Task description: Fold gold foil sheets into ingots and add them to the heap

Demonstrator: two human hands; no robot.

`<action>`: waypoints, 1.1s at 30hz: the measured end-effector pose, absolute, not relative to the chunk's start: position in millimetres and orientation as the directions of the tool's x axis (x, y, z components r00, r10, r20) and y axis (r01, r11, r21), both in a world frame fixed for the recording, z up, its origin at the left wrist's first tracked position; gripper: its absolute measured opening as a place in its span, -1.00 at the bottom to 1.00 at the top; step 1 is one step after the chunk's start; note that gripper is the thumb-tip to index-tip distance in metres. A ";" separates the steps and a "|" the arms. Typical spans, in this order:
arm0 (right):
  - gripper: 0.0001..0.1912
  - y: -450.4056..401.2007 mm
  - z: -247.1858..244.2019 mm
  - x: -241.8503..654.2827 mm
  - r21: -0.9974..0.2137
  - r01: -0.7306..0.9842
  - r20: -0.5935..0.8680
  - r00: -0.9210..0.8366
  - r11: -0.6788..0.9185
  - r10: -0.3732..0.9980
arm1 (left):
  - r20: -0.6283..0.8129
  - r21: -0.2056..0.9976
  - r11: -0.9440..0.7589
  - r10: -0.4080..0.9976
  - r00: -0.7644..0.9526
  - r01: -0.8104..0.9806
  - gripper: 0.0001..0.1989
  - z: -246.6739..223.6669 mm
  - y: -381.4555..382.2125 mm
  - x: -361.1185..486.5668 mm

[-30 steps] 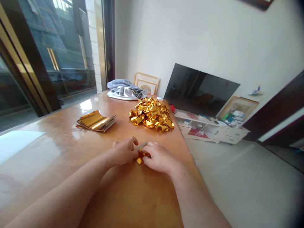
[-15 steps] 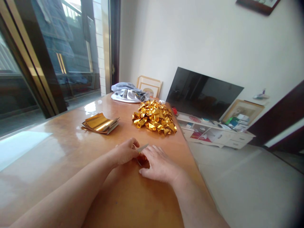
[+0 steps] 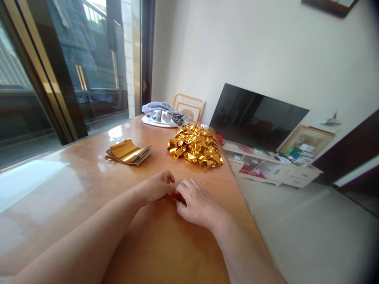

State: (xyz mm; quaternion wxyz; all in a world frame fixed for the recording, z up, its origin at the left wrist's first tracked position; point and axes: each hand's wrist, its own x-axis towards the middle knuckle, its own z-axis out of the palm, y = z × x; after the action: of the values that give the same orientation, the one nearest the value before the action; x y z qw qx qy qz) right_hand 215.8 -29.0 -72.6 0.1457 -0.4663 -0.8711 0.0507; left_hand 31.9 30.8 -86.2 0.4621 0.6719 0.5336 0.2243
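Both hands meet over the table, around one small foil sheet (image 3: 177,184) that they mostly cover. My left hand (image 3: 158,187) pinches its left side between thumb and fingers. My right hand (image 3: 195,201) curls over its right side, fingers bent and thumb below. Only a pale edge and a dark fold show between the fingers. Beyond my left hand lies a loose stack of gold foil sheets (image 3: 127,152). A heap of folded gold foil pieces (image 3: 197,145) sits farther out, beyond my right hand.
The glossy wooden table (image 3: 160,244) has its right edge just past my right forearm. Folded grey-blue clothing (image 3: 162,115) lies at the far end. A television (image 3: 256,116) and a white cabinet (image 3: 275,171) stand beyond, to the right.
My right hand's fingers have closed in over the foil, and the hands are nearer together. Less of the sheet shows than before. The whole view has shifted slightly.
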 end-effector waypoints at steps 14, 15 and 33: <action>-0.89 -28.0 -72.0 215.2 -0.236 0.781 0.162 -0.554 0.577 0.816 | -0.088 0.574 -0.229 0.937 0.337 0.786 -0.76 -73.4 28.0 22.4; -0.88 -28.1 -71.7 215.3 -0.245 0.781 0.163 -0.550 0.574 0.819 | -0.080 0.584 -0.243 0.932 0.353 0.775 -0.78 -73.1 29.1 19.3; -0.90 -18.2 -84.5 221.4 -0.411 0.766 0.199 -0.453 0.494 0.869 | -0.127 0.536 -0.369 0.854 0.504 0.759 -0.77 -73.3 27.4 11.7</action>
State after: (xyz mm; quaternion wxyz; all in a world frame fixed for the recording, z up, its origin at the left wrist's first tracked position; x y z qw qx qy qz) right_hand 221.4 -18.2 -84.5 0.1940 -0.4855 -0.8421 0.1320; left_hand 11.7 27.4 -73.3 0.2743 0.8227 0.4904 0.0865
